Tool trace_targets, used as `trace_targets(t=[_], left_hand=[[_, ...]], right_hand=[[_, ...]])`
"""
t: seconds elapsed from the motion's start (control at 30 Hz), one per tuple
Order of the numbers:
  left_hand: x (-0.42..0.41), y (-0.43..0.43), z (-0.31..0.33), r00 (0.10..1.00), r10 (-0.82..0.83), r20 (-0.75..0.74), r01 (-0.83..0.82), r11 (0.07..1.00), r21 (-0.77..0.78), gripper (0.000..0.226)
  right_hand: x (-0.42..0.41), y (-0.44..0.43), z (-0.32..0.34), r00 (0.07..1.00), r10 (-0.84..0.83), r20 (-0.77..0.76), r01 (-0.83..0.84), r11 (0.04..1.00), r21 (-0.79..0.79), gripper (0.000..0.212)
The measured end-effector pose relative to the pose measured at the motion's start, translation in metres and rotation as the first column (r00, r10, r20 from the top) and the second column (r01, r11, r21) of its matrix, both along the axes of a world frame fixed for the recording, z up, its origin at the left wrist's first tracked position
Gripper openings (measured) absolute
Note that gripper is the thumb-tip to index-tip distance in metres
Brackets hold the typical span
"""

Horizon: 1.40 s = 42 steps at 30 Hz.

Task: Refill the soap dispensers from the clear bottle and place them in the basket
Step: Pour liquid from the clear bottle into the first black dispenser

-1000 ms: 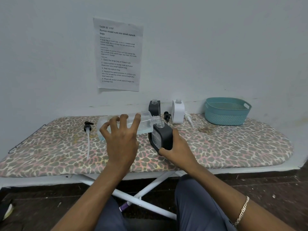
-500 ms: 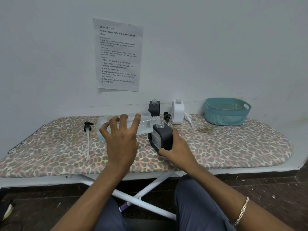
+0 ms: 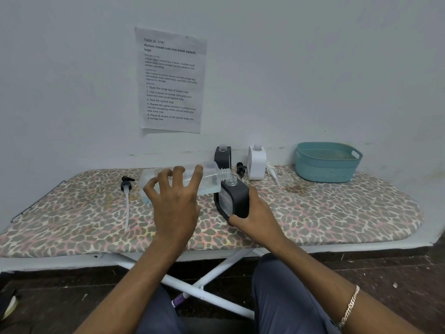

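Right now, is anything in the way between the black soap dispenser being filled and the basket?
Almost nothing. The white pump lies on the board near that path, beside the white dispenser. Lifted over them, the black dispenser has a clear way to the basket.

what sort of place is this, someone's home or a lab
Probably a makeshift task-recording spot in a plain room, not a washroom: the work surface is a leopard-print ironing board, a printed task sheet is stuck on the bare wall, and a teal basket stands on the board.
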State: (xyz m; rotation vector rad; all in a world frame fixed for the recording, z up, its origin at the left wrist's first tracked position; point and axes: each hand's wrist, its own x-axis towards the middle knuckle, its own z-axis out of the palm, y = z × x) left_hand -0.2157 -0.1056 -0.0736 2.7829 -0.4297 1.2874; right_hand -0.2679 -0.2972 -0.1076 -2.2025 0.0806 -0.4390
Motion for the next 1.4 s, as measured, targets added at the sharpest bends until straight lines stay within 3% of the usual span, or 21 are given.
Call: trace_targets(t=[1.4], left_hand=[[0.0034, 0.0011, -0.0038, 1.000, -0.005, -0.015, 0.005, 1.000, -0.012, 0.083]], right_hand=[[0.0010, -0.0009, -0.0017, 1.000, -0.007, -0.003, 0.007, 0.999, 0.047, 0.061]])
